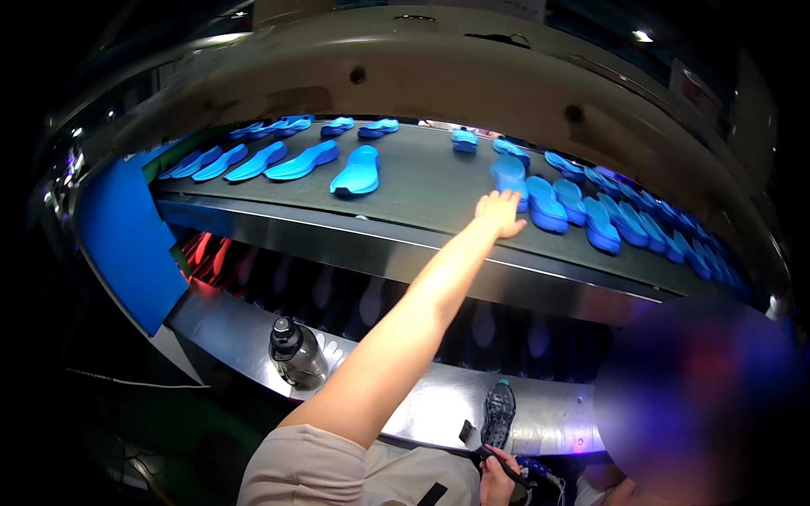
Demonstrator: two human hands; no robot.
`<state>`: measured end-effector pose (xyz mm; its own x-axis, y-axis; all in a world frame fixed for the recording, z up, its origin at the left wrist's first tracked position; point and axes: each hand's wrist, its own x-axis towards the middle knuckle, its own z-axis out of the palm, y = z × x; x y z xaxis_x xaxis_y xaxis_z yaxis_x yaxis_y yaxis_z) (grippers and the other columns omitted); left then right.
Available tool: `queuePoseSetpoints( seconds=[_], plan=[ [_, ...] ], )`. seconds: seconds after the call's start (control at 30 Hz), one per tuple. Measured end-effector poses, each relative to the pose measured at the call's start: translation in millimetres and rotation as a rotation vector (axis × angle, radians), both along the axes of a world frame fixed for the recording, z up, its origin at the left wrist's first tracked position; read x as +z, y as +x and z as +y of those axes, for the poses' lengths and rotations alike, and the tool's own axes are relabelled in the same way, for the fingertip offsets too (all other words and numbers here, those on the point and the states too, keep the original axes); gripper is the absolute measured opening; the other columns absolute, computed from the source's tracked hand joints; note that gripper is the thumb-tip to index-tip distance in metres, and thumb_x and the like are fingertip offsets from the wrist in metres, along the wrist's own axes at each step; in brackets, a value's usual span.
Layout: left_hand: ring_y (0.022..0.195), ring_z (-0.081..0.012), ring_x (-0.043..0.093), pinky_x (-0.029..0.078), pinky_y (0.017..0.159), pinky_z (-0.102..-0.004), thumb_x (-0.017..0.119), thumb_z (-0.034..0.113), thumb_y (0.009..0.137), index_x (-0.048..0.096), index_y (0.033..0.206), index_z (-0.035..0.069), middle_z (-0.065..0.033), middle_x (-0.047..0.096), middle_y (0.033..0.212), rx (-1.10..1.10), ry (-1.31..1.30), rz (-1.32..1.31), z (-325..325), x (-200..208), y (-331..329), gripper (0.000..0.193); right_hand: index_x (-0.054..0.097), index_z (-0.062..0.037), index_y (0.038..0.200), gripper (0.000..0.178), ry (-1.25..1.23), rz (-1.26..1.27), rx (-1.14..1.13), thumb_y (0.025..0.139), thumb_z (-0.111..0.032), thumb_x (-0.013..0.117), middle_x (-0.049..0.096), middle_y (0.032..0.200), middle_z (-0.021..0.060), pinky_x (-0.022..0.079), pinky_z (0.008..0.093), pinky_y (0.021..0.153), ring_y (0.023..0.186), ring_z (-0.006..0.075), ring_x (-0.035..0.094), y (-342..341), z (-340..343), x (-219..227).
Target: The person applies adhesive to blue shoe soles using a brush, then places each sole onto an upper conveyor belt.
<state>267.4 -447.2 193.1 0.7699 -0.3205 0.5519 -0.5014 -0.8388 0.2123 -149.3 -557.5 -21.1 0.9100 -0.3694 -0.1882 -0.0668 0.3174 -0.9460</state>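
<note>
My left arm stretches across to the upper conveyor belt, where my left hand (501,214) touches the near end of a blue shoe sole (510,171). Its fingers look slightly apart, with the thumb spread to the side. Close to my lap, my right hand (496,481) is closed around the black handle of a flat brush (469,435). Beside the brush head, a dark, speckled shoe-shaped piece (499,411) rests on the metal ledge (553,413). Just right of my left hand lies another blue sole (547,204) on the belt.
More blue soles (355,171) line the belt (413,177) on both sides. A dark bottle (297,354) stands on the ledge by a white item. Below runs a lower level with soles, red-lit at left (221,255). A curved hood (456,80) overhangs. A blurred patch covers the lower right.
</note>
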Motion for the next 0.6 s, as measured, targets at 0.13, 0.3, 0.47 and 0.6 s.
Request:
queuePoseSetpoints(
  seconds=[0.13, 0.3, 0.47, 0.6],
  plan=[
    [0.089, -0.0255, 0.052, 0.042, 0.077, -0.0372, 0.061, 0.037, 0.072, 0.06, 0.085, 0.008, -0.0081, 0.057, 0.086, -0.02, 0.23, -0.281, 23.8, 5.9, -31.4, 0.033, 0.056, 0.0065, 0.099, 0.024, 0.144, -0.172, -0.001, 0.076, 0.004, 0.053, 0.06, 0.092, 0.0122, 0.044, 0.0249, 0.072, 0.08, 0.0172, 0.055, -4.7, -3.0, -10.0],
    [0.09, -0.0268, 0.046, 0.037, 0.08, -0.0348, 0.069, 0.029, 0.069, 0.054, 0.075, 0.004, -0.0107, 0.054, 0.089, -0.338, -0.404, -0.474, 92.1, -3.5, -112.7, 0.029, 0.055, 0.0028, 0.096, 0.023, 0.273, -0.153, -0.078, 0.073, 0.001, 0.057, 0.059, 0.096, 0.0154, 0.049, 0.028, 0.068, 0.08, 0.0213, 0.059, -21.3, -28.8, -35.9],
    [0.089, -0.0196, 0.048, 0.039, 0.082, -0.0326, 0.058, 0.017, 0.076, 0.047, 0.101, 0.001, -0.0111, 0.052, 0.096, -0.507, -1.591, 0.616, 131.6, -36.9, -190.6, 0.032, 0.055, 0.0085, 0.094, 0.022, 0.336, -0.22, -0.026, 0.072, 0.004, 0.054, 0.059, 0.093, 0.0189, 0.043, 0.0364, 0.085, 0.088, 0.0266, 0.057, 10.2, -10.4, 9.9],
    [0.071, -0.0121, 0.045, 0.043, 0.072, -0.0232, 0.063, 0.028, 0.07, 0.033, 0.121, -0.006, -0.0112, 0.051, 0.097, -0.869, -1.797, 1.063, 153.0, -94.1, -259.8, 0.068, 0.055, 0.0077, 0.095, 0.022, 0.346, -0.344, 0.039, 0.073, 0.002, 0.055, 0.06, 0.094, 0.0187, 0.046, 0.0335, 0.082, 0.086, 0.025, 0.059, 18.6, -8.7, 43.4]
  ],
)
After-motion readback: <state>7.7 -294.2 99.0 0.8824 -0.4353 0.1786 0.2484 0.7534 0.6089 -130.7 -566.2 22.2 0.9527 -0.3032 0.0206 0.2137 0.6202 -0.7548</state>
